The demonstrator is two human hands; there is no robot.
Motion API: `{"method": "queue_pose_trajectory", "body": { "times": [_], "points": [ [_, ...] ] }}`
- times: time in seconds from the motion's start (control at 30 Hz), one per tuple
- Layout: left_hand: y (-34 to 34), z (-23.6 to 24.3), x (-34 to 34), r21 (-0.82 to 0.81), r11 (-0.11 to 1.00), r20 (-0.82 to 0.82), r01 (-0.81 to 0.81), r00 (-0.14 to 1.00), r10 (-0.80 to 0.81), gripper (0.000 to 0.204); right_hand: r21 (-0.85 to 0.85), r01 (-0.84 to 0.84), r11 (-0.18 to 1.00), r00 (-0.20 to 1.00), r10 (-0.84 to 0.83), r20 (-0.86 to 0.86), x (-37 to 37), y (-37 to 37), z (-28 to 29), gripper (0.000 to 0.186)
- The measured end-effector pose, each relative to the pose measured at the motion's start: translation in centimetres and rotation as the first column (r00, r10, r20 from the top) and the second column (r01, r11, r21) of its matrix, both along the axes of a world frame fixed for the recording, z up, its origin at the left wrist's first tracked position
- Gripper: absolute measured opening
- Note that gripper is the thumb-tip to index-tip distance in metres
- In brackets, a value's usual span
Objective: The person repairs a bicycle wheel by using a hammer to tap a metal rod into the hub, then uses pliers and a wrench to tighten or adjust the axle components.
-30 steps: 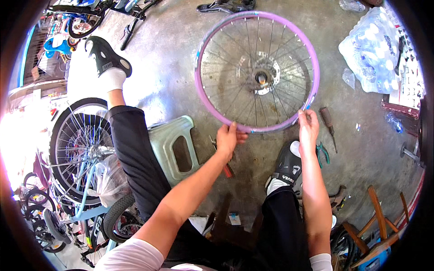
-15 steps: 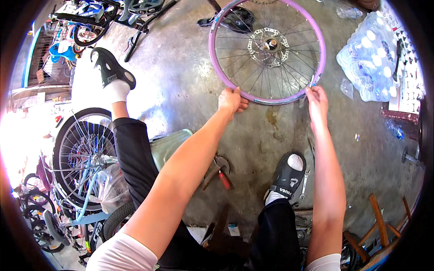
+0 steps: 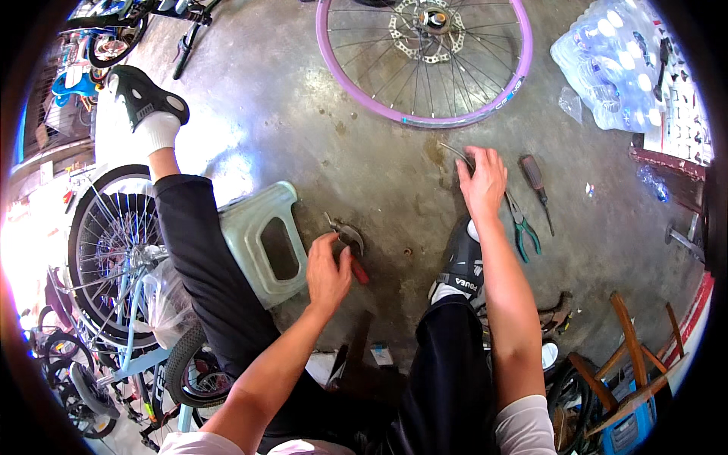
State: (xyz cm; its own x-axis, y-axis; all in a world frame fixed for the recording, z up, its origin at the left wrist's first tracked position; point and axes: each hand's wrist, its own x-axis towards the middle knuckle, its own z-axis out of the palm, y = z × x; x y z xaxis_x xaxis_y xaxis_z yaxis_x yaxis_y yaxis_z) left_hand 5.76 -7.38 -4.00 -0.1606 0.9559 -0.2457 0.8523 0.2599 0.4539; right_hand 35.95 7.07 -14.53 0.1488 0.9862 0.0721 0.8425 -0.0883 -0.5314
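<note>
- Left grip (image 3: 328,277): wide, thumb apart from the half-curled fingers, nothing seen between them; it is just beside a red-handled tool (image 3: 350,236) with a curved metal head, which the thumb seems to overlap.
- Right grip (image 3: 483,182): fingers bent low over the floor, a thin metal rod (image 3: 456,152) jutting out past the fingertips; whether the rod is pinched or only lies beneath, I cannot tell.
- Bicycle wheel (image 3: 434,20): lying on the concrete floor (image 3: 402,182) ahead of both grips, touched by neither, its far part cut off by the upper edge.
- Done, as far as shows: purple rim (image 3: 455,122), spokes and hub are together, and a disc rotor (image 3: 410,51) sits around the hub. Left, by my judgement: no tyre is on the visible rim; spoke tension cannot be read from here.
- Right of the right grip: green-handled pliers (image 3: 519,220), then a screwdriver (image 3: 532,173), both loose on the floor.
- Farther out: a pale plastic stool (image 3: 246,235) beside the left leg, a tyred bicycle wheel (image 3: 76,243) beyond that leg, and wrapped plastic bottles (image 3: 610,72) at the far right.
</note>
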Motion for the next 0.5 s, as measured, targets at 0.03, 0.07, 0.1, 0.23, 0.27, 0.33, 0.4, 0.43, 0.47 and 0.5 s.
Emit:
{"method": "queue_pose_trajectory", "body": {
  "times": [0.03,0.07,0.1,0.23,0.27,0.33,0.4,0.43,0.47,0.5],
  "points": [
    [-1.2,-0.1,-0.3,0.022,0.999,-0.054,0.030,0.998,-0.029,0.037,0.007,0.013,1.000,1.000,-0.013,0.013,0.4,-0.3,-0.1,0.027],
    [-2.1,-0.3,-0.6,0.008,0.999,-0.105,0.046,0.994,-0.044,0.038,0.015,0.024,1.000,0.999,-0.024,0.022,0.7,-0.6,-0.2,0.026],
    [-3.0,-0.5,-1.0,-0.007,0.998,-0.154,0.061,0.986,-0.061,0.039,0.023,0.035,0.999,0.999,-0.035,0.031,1.1,-1.0,-0.3,0.025],
    [-5.8,-2.9,-3.3,-0.196,0.980,-0.215,0.022,0.974,-0.065,0.045,0.029,0.069,0.997,0.997,-0.070,0.040,1.9,-2.2,-0.8,0.018],
    [-5.8,-3.2,-3.6,-0.213,0.977,-0.196,-0.026,0.981,-0.017,0.040,0.019,0.072,0.997,0.997,-0.073,0.040,1.9,-2.2,-0.6,0.017],
    [-5.9,-3.6,-4.4,-0.380,0.923,-0.186,-0.061,0.982,-0.012,0.036,-0.001,0.062,0.998,0.997,-0.062,0.052,1.6,-2.2,-0.4,0.014],
    [-5.1,-3.2,-4.2,-0.456,0.884,-0.219,-0.102,0.976,0.000,0.033,-0.017,0.036,0.999,0.997,-0.035,0.073,1.4,-1.9,0.0,0.012],
    [-4.8,-2.9,-4.0,-0.452,0.883,-0.255,-0.126,0.967,0.007,0.032,-0.037,0.023,0.999,0.996,-0.020,0.086,1.5,-2.0,-0.2,0.012],
    [-3.8,-2.5,-3.8,-0.438,0.887,-0.292,-0.146,0.956,0.013,0.032,-0.047,0.015,0.999,0.995,-0.010,0.098,1.3,-1.7,-0.3,0.012],
    [-3.2,-2.0,-3.5,-0.418,0.897,-0.288,-0.145,0.957,0.020,0.033,-0.057,0.008,0.998,0.994,-0.002,0.108,1.4,-1.5,-0.4,0.012]
  ]
}}
